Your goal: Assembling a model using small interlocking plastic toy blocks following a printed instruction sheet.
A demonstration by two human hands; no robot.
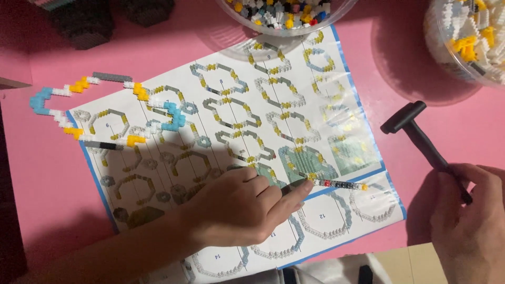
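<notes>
White instruction sheet (336,105) under left hand (236,208)

The left hand (236,208) lies knuckles up, forearm slanting in from the lower left, forefinger stretched out to the right and the other fingers curled under (thumb hidden). The right hand (471,221) sits at the lower right, fingers wrapped in a closed grip

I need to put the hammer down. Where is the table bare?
Bare pink table lies between the sheet and the right tub, above the hammer. Also below the block chain, left of the sheet. The sheet itself is crowded.
</notes>
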